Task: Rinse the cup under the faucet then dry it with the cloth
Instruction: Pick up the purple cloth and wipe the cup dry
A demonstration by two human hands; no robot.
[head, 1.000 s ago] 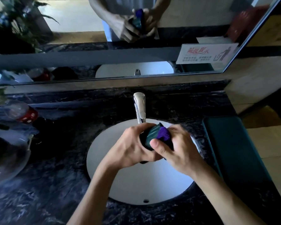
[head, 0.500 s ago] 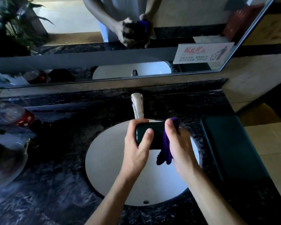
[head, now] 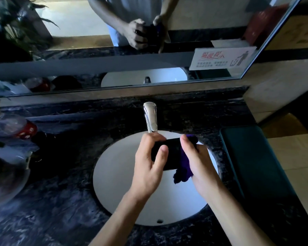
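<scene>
I hold a dark cup (head: pixel 169 153) sideways over the white sink basin (head: pixel 117 174), just in front of the chrome faucet (head: pixel 150 118). My left hand (head: pixel 149 166) grips the cup's left end, thumb across its side. At the cup's right end, my right hand (head: pixel 197 160) presses a purple cloth (head: pixel 183 169) against it, and part of the cloth hangs down below. No water is visible from the faucet. The cup's opening is hidden by the cloth and my right hand.
Dark marble counter (head: pixel 60 201) surrounds the basin. A clear bottle with a red cap (head: pixel 16 126) and a glass bowl (head: pixel 5 178) sit at the left. A dark green tray (head: pixel 252 164) lies at the right. The mirror (head: pixel 149 41) rises behind the faucet.
The cup turned from tilted toward me to lying sideways, and both hands rose closer to the faucet. The cloth went from inside the cup's mouth to its right end.
</scene>
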